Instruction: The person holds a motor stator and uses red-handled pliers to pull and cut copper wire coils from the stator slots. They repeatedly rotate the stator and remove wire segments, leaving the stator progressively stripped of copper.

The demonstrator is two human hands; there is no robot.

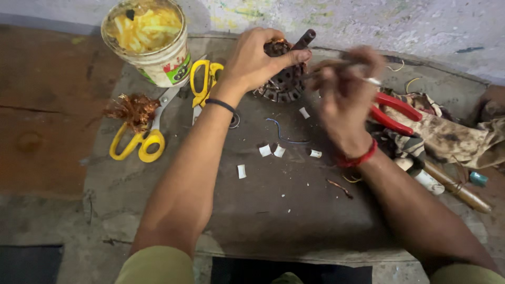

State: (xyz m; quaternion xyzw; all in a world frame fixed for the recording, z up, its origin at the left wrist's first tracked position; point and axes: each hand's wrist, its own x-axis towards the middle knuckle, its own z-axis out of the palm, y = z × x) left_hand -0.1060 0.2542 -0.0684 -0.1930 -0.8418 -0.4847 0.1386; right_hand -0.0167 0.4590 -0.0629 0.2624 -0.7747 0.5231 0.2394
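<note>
Your grey mat (273, 210) lies nearest; at its far edge your left hand (252, 60) clamps the slotted motor core (286, 79), while your blurred right hand (344, 89) pinches a thin tool (329, 66) against it. White sleeve scraps (272, 151) lie just below.

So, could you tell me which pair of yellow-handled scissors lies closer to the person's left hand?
The yellow scissors right beside the left hand, next to the tub. The other pair lies farther left, by the copper wire tangle.
</note>
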